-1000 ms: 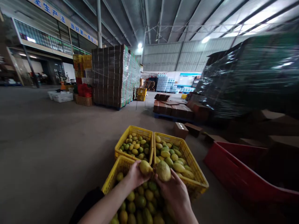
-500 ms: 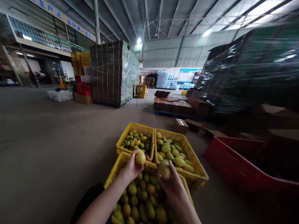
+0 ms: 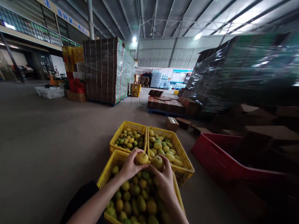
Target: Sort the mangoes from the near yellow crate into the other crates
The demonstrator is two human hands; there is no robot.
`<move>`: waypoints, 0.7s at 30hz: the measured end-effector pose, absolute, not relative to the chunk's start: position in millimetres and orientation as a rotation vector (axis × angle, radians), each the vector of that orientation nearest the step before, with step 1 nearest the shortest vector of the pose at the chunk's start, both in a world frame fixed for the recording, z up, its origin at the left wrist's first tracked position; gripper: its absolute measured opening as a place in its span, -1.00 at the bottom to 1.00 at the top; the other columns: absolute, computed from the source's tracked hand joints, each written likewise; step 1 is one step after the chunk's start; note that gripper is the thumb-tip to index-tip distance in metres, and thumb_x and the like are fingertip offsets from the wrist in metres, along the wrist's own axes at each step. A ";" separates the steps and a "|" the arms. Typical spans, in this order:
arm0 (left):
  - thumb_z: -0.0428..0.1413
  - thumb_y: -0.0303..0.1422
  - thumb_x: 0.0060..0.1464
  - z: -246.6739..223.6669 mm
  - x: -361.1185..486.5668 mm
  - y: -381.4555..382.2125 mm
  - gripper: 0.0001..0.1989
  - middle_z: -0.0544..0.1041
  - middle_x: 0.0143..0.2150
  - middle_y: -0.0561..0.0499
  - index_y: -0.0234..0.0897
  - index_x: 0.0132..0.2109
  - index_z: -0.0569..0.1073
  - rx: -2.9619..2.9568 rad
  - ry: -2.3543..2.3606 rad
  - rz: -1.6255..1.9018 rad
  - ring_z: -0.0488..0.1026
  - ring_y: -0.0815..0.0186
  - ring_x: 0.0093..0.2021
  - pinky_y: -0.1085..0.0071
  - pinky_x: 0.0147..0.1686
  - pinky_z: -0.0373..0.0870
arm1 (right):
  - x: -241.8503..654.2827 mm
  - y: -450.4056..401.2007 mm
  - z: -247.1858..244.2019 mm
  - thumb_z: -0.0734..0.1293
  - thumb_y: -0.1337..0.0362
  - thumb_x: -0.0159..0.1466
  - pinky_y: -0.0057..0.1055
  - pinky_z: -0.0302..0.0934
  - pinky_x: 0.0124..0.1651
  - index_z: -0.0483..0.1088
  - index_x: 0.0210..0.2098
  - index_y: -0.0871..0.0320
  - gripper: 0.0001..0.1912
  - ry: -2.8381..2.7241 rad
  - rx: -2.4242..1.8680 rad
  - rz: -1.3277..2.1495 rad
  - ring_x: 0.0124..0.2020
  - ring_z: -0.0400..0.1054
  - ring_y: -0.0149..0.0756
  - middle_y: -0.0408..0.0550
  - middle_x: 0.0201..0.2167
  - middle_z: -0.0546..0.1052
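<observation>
**Two fruits held side by side above near crate's far edge**

Left hand (image 3: 129,166) is gripping a yellow fruit (image 3: 142,158), fingers curling narrowly around it; right hand (image 3: 164,175) is cupping a greenish fruit (image 3: 157,162), thumb and fingers bracing its sides, probably leaving upper surfaces visible. Near crate (image 3: 104,170) is sitting under both wrists, likely within easy reach. Far-left crate (image 3: 113,148) and far-right crate (image 3: 186,172) are bordering its far edge, fruit filling all three.
</observation>
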State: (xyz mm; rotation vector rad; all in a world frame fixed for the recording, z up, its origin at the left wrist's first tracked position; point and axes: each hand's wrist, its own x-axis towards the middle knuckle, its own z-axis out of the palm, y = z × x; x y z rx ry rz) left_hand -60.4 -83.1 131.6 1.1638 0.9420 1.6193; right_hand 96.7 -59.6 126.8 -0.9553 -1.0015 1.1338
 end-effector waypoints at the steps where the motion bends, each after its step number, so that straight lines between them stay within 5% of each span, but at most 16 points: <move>1: 0.34 -0.63 -0.34 133.3 -59.9 -84.1 -0.51 0.52 -0.05 -0.06 -0.19 -0.17 0.55 1.149 0.924 1.614 0.38 0.13 0.04 0.46 0.00 0.30 | 95.5 -59.9 128.8 0.55 0.39 -0.24 -0.34 0.32 -0.09 0.44 -0.18 0.07 -0.41 -1.039 -0.970 1.071 -0.13 0.40 -0.18 -0.16 -0.21 0.53; 12: 0.37 -0.51 -0.27 131.2 -61.5 -80.0 -0.53 0.52 -0.13 -0.01 -0.23 -0.12 0.52 1.123 0.948 1.561 0.45 0.31 -0.25 0.55 -0.27 0.35 | 89.0 -66.4 137.9 0.58 0.33 -0.22 -0.32 0.23 0.02 0.39 -0.17 0.06 -0.39 -1.157 -1.013 0.960 -0.06 0.35 -0.17 -0.13 -0.15 0.50; 16: 0.34 -0.46 -0.19 131.8 -62.9 -76.6 -0.61 0.53 -0.22 -0.01 -0.26 -0.12 0.53 0.864 0.913 1.580 0.47 0.34 -0.29 0.58 -0.38 0.35 | 88.3 -68.3 139.0 0.61 0.36 -0.27 -0.41 0.30 -0.14 0.39 -0.13 0.05 -0.31 -0.990 -1.027 1.087 -0.17 0.41 -0.21 -0.18 -0.24 0.53; 21: 0.04 -0.10 0.14 133.2 -67.2 -73.8 -0.51 0.51 -0.46 0.01 -0.29 0.13 0.39 0.549 0.747 1.411 0.33 0.41 -0.71 0.55 -0.75 0.14 | 91.8 -68.5 136.2 0.52 0.18 -0.04 -0.51 0.31 -0.39 0.44 -0.17 0.02 -0.57 -0.883 -1.065 1.325 -0.30 0.45 -0.31 -0.26 -0.33 0.58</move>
